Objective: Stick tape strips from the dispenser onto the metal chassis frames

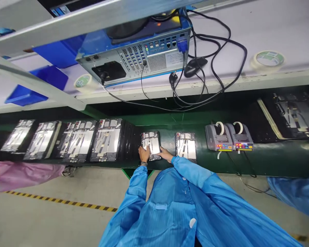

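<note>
Flat device unit point(151, 145) lies inner side up on the green bench point(167, 128), between the two hands. Left hand point(144, 154) touches its edge around 8 o'clock, thumb and fingers parted, partly open. Right hand point(166, 155) touches around 4 o'clock, thumb apart from the fingers, also partly open. Can't tell if any fingertips hook under the edge. Contact from both sides probably keeps it steady and square to the body; face-up likely leaves the inner parts reachable. Second unit point(185, 147) sits at 3 o'clock, apart, partly behind the right sleeve. Two tape dispensers point(218, 137) point(239, 137) stand farther out at 3, side by side, seemingly for easy reach. Stacked units point(106, 140) at 9, piled probably to save room. Computer case point(154, 56) at 12.
</note>
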A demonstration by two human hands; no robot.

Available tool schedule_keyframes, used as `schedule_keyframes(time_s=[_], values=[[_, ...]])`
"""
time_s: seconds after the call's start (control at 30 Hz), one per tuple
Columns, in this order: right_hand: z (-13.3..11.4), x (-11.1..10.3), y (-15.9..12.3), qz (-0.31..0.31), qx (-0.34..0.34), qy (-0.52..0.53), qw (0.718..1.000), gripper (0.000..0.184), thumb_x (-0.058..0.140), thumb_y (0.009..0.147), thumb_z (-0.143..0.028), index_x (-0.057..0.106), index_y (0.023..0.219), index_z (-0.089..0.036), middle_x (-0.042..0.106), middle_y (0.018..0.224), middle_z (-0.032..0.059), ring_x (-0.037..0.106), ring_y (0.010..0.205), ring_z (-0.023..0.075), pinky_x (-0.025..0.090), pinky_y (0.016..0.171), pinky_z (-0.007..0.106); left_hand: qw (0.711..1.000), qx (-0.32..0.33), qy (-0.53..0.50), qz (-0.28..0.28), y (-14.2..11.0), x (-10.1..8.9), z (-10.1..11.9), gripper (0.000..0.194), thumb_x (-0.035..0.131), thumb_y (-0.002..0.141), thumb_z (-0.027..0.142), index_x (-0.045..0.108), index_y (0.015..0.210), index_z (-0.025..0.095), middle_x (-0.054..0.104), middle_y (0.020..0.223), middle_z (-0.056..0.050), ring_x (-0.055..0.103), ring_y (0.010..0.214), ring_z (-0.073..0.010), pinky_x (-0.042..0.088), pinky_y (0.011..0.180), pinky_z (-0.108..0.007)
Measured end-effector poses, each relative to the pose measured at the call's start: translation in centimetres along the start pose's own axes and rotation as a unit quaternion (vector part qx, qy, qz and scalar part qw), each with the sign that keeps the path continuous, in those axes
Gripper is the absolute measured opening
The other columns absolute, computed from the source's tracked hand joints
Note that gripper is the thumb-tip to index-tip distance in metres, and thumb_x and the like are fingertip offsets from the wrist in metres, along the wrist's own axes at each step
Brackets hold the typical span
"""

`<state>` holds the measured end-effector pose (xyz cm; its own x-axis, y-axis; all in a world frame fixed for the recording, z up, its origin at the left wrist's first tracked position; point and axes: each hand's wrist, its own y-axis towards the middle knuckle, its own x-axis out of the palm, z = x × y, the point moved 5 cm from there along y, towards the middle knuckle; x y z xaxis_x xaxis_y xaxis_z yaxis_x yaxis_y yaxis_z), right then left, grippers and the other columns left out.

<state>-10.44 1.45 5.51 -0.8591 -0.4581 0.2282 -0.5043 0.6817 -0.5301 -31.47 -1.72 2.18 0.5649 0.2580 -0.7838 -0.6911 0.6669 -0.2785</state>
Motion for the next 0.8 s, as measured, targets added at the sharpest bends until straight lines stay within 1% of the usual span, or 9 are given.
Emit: schedule_keyframes(time_s=[0.13,0.33,0.47,0.53,0.6,0.63,0.67,0.73,0.8], values=[[-0.5,-0.1,-0.1,0.007,0.001,-0.010,1.000,0.058,0.080,0.070,-0.028,0.072,0.128,-0.030,0.076,0.119,0.0036,0.067,0.117,0.0270,0.053,0.102,0.042,1.000,-0.021,0.020,-0.003,0.7,0.6,0.6,0.076,0.063,0.087,0.047,0.048,0.143,-0.002,0.049,0.146,-0.040,0.045,0.147,-0.0418,0.032,0.120,-0.054],[-0.3,0.2,0.2,0.013,-0.017,-0.026,0.999,0.056,0.084,0.068,-0.034,0.075,0.123,-0.031,0.077,0.116,0.0026,0.069,0.116,0.0278,0.053,0.101,0.041,0.999,-0.023,0.046,-0.005,0.5,0.3,2.0,0.074,0.062,0.088,0.048,0.046,0.144,0.002,0.049,0.147,-0.039,0.046,0.146,-0.0445,0.035,0.118,-0.058],[0.4,-2.0,-2.0,0.038,-0.012,-0.066,0.997,0.038,0.089,0.063,-0.037,0.081,0.099,-0.025,0.079,0.102,0.0049,0.070,0.106,0.0289,0.052,0.100,0.041,0.998,0.003,0.063,-0.013,-0.3,-0.2,2.9,0.064,0.057,0.091,0.041,0.045,0.145,0.008,0.056,0.143,-0.030,0.047,0.146,-0.0406,0.037,0.118,-0.056],[1.1,-4.9,-5.2,0.016,-0.044,-0.030,0.998,0.029,0.085,0.070,-0.043,0.081,0.089,-0.022,0.079,0.093,0.0060,0.072,0.094,0.0259,0.055,0.092,0.039,0.997,0.020,0.071,-0.007,-0.7,-0.5,3.0,0.064,0.057,0.092,0.038,0.042,0.147,0.010,0.054,0.145,-0.028,0.044,0.147,-0.0412,0.036,0.119,-0.059],[2.5,-9.6,-9.7,0.025,-0.076,0.036,0.996,0.033,0.073,0.083,-0.052,0.079,0.086,-0.019,0.077,0.087,0.0073,0.071,0.082,0.0224,0.056,0.082,0.036,0.995,0.050,0.076,0.030,-1.4,-0.7,3.4,0.066,0.058,0.090,0.034,0.038,0.148,0.010,0.050,0.147,-0.029,0.041,0.148,-0.0440,0.034,0.119,-0.063],[3.5,-13.0,-12.2,0.080,-0.081,0.068,0.991,0.036,0.071,0.085,-0.054,0.078,0.085,-0.018,0.077,0.085,0.0082,0.070,0.080,0.0217,0.056,0.079,0.036,0.993,0.074,0.075,0.052,-1.9,-0.6,3.9,0.066,0.058,0.090,0.033,0.037,0.149,0.011,0.048,0.148,-0.029,0.040,0.148,-0.0445,0.033,0.119,-0.065],[4.5,-16.9,-14.7,0.190,-0.087,0.096,0.973,0.038,0.070,0.085,-0.056,0.076,0.083,-0.018,0.075,0.083,0.0082,0.069,0.077,0.0211,0.056,0.077,0.036,0.990,0.101,0.070,0.069,-2.6,-0.3,4.5,0.065,0.057,0.091,0.032,0.037,0.149,0.012,0.047,0.148,-0.028,0.039,0.148,-0.0437,0.032,0.120,-0.065],[6.8,-24.6,-19.6,0.439,-0.070,0.097,0.891,0.040,0.071,0.081,-0.058,0.072,0.082,-0.019,0.073,0.081,0.0076,0.066,0.074,0.0203,0.056,0.074,0.036,0.985,0.151,0.046,0.066,-4.0,1.4,6.4,0.061,0.055,0.094,0.033,0.039,0.149,0.015,0.047,0.150,-0.025,0.040,0.148,-0.0387,0.032,0.122,-0.060],[7.9,-29.9,-22.5,0.581,-0.075,0.065,0.808,0.044,0.077,0.073,-0.055,0.072,0.095,-0.018,0.075,0.096,0.0102,0.068,0.087,0.0223,0.056,0.084,0.039,0.985,0.175,0.002,-0.001,-5.2,4.4,8.9,0.057,0.054,0.096,0.037,0.042,0.148,0.015,0.049,0.150,-0.021,0.045,0.145,-0.0324,0.035,0.123,-0.050]])
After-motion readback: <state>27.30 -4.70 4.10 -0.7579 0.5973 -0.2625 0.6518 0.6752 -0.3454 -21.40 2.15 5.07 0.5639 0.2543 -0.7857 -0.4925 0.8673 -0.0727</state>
